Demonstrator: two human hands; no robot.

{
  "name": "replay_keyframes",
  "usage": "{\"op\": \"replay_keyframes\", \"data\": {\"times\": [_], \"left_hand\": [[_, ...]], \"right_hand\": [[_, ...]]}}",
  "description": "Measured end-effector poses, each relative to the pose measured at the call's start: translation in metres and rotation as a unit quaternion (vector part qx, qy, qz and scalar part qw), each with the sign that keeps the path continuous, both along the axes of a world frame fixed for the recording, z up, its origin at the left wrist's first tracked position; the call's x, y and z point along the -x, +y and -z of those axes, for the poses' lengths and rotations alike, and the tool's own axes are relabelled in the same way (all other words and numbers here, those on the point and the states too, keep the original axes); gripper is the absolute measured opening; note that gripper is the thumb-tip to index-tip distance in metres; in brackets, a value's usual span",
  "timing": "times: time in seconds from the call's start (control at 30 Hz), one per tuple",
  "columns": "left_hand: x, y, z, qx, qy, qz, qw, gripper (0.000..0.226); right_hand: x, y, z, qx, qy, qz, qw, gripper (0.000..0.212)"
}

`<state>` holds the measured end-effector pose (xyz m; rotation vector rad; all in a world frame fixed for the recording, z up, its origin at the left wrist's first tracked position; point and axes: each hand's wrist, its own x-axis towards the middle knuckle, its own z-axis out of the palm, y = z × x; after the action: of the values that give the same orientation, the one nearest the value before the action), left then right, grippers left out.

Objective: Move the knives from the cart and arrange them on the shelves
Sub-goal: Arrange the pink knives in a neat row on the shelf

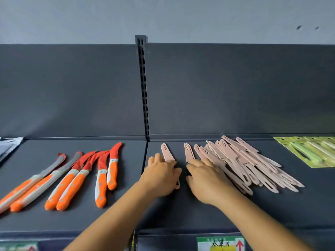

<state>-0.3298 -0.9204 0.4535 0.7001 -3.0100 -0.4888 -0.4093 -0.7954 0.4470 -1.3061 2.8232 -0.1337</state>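
Observation:
Both my hands lie on a dark grey shelf (181,214). My left hand (160,175) rests flat over a pink sheathed knife (167,153); the sheath tip sticks out beyond my fingers and the handle loop shows near my thumb. My right hand (206,180) lies with straight fingers on a second pink knife (189,152) at the left edge of a heap of several pink sheathed knives (241,163). That heap fans out to the right, the knives overlapping.
Several orange-handled knives with red blade covers (76,176) lie in a row on the left shelf section. Green carded knives (311,151) sit at the far right. A slotted upright (144,87) splits the back panel. A price label (220,243) hangs on the front edge.

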Motion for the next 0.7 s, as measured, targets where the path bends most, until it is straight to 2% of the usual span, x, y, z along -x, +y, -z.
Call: {"op": "replay_keyframes", "data": {"times": [0.13,0.33,0.4,0.5,0.63,0.7], "left_hand": [[-0.012,-0.019,0.005,0.044,-0.012,0.079,0.996,0.045],[-0.017,-0.032,0.003,0.008,0.02,0.107,0.994,0.045],[-0.016,-0.032,0.006,-0.003,0.035,0.089,0.995,0.046],[-0.009,-0.026,0.007,0.013,0.008,0.028,0.999,0.056],[-0.002,-0.012,-0.005,0.05,-0.006,-0.034,0.998,0.036],[0.001,-0.01,-0.006,0.091,-0.002,-0.048,0.995,0.047]], "right_hand": [[0.001,-0.013,-0.002,0.036,-0.018,0.068,0.997,0.037],[0.003,-0.031,-0.008,0.037,0.018,0.126,0.991,0.025],[0.003,-0.035,-0.007,0.06,0.003,0.141,0.988,0.023],[0.004,-0.042,-0.001,0.082,0.003,0.14,0.987,0.02],[0.002,-0.045,-0.004,0.058,0.009,0.133,0.989,0.022],[0.001,-0.046,-0.006,0.058,0.003,0.136,0.989,0.022]]}}
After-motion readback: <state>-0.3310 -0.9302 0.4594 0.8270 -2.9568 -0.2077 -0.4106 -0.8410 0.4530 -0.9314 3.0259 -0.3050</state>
